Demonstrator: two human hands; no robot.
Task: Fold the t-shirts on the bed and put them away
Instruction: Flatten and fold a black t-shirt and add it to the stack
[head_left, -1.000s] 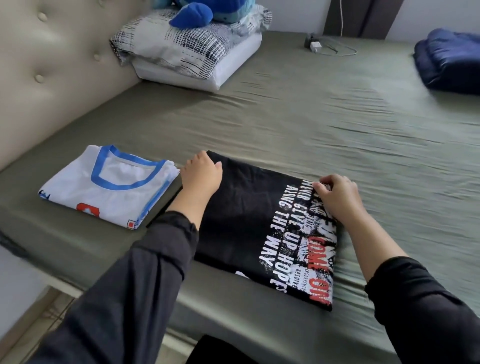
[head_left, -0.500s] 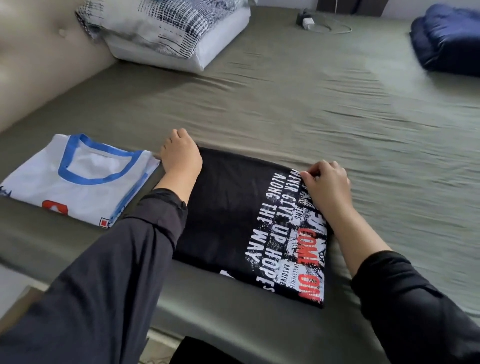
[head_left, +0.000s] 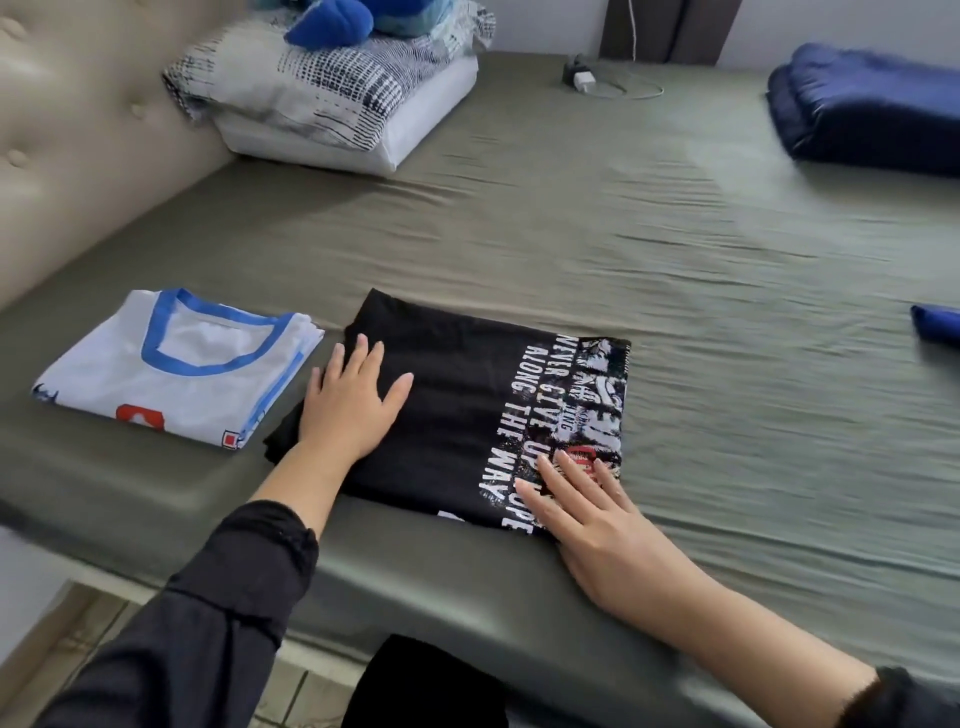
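Observation:
A folded black t-shirt (head_left: 467, 395) with white and red lettering lies near the front edge of the bed (head_left: 571, 234). My left hand (head_left: 353, 400) presses flat on its plain left part, fingers straight and spread. My right hand (head_left: 587, 514) lies flat on its printed near right corner, fingers straight. To the left, a folded white t-shirt (head_left: 176, 374) with a blue collar rests on the olive sheet, apart from the black one.
Two stacked pillows (head_left: 332, 98) with a blue plush toy (head_left: 343, 21) sit at the back left by the padded headboard (head_left: 78, 130). A folded navy blanket (head_left: 872, 109) lies back right, a blue cloth (head_left: 937, 322) at the right edge, a charger (head_left: 584, 80) at the back.
Both hands were curled at the shirt's far edge; now they have drawn back toward me and lie flat on it. The shirt stays folded in place.

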